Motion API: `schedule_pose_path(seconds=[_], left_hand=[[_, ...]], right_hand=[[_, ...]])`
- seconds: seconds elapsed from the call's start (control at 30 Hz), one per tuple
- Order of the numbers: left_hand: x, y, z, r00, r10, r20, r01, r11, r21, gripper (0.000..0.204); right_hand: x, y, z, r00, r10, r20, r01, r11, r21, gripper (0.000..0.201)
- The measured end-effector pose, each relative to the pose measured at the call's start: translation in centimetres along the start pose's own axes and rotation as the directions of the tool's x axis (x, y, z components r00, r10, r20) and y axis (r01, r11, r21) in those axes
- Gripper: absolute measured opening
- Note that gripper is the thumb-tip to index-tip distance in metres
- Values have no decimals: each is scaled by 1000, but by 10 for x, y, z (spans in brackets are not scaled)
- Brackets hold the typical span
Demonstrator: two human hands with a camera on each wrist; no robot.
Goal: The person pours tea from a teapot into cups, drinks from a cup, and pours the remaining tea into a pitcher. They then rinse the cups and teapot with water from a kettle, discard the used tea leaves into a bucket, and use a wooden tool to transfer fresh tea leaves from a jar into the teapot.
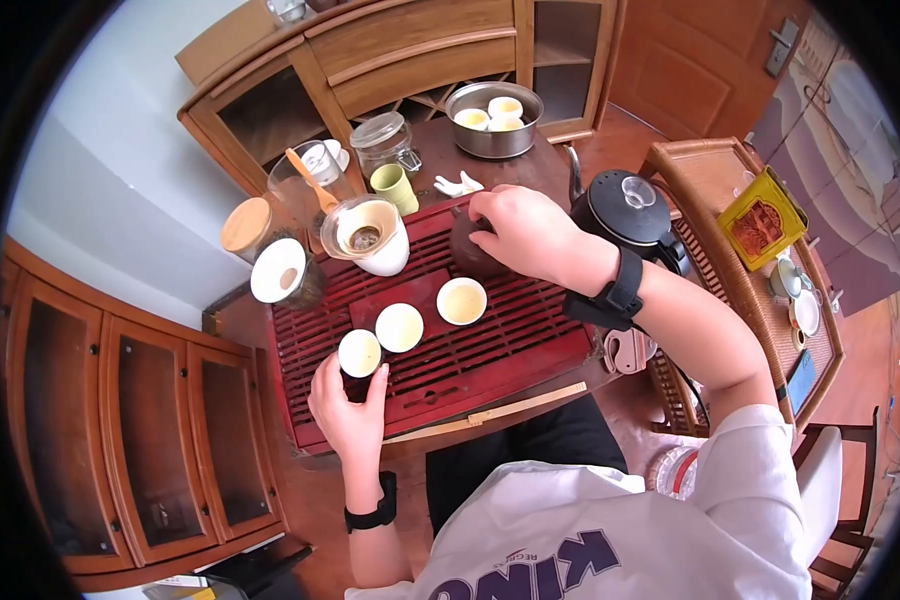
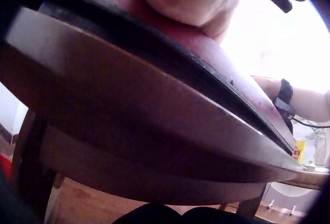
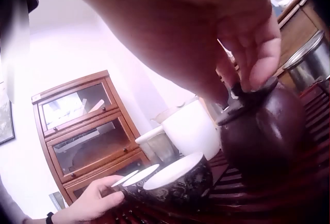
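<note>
My left hand (image 1: 348,410) holds a small teacup (image 1: 360,352), white inside and dark outside, between thumb and fingers at the front left of the red slatted tea tray (image 1: 425,395). Two matching cups of pale tea stand beside it, a middle cup (image 1: 399,328) and a right-hand cup (image 1: 462,301). Over the back of the tray, my right hand (image 1: 535,235) pinches the lid knob of a dark brown clay teapot (image 3: 263,136). The lid (image 3: 247,103) sits on the pot. In the left wrist view, the tray edge hides the cups.
A white pitcher (image 1: 382,255) with a strainer stands on the tray's back left, near a glass jar (image 1: 292,275) and a green cup (image 1: 394,187). Behind is a metal bowl (image 1: 495,142) holding cups. A black kettle (image 1: 625,212) stands close to my right forearm, beside a wicker shelf (image 1: 695,160).
</note>
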State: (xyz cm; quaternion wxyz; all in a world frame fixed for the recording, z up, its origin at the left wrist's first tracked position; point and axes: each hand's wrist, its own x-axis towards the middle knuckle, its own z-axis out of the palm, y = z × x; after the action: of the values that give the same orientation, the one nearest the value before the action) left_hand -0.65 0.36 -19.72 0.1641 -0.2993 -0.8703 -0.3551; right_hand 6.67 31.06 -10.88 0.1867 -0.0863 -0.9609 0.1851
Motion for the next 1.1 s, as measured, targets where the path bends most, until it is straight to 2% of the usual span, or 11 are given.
schedule_pose_path(seconds=[0.2, 0.27, 0.4, 0.47, 0.6, 0.67, 0.73, 0.8, 0.93, 1.03, 1.1], left_hand=[[-1, -2, 1, 1000, -1, -5, 1, 1000, 28, 57], [-1, -2, 1, 1000, -4, 0, 4, 1000, 29, 57], [-1, -2, 1, 1000, -4, -4, 4, 1000, 26, 57], [-1, -1, 0, 1000, -12, 1, 12, 1000, 28, 57], [-1, -1, 1, 1000, -7, -5, 7, 1000, 24, 57], [-1, -1, 1, 1000, -12, 2, 12, 1000, 14, 57], [-1, -3, 0, 1000, -19, 6, 19, 1000, 7, 57], [-2, -3, 1, 1000, -16, 5, 16, 1000, 20, 57], [-2, -2, 1, 1000, -18, 2, 18, 999, 29, 57], [-1, -2, 1, 1000, -13, -3, 13, 1000, 11, 55], [-1, -2, 1, 1000, -11, -2, 11, 1000, 8, 54]], right_hand=[[8, 11, 7, 996, 55, 71, -59, 997, 53, 13], [4, 12, 5, 999, 54, -7, -52, 987, 153, 11], [-4, 15, 5, 996, 60, -62, -46, 976, 211, 11], [-7, 18, 8, 990, -6, -143, 36, 977, 208, 10], [-4, 11, 2, 988, -3, -156, 42, 969, 244, 12], [-6, 1, -8, 943, 42, -331, 72, 943, 324, 11], [-15, 2, -15, 925, 170, -339, 46, 838, 544, 10], [-38, -3, -27, 907, 372, -198, -70, 596, 800, 11], [-87, 2, -7, 851, 514, -109, -54, 292, 955, 15], [-114, -4, 11, 826, 561, -61, -41, 168, 985, 14], [-124, -8, 25, 818, 573, -43, -51, 147, 988, 13]])
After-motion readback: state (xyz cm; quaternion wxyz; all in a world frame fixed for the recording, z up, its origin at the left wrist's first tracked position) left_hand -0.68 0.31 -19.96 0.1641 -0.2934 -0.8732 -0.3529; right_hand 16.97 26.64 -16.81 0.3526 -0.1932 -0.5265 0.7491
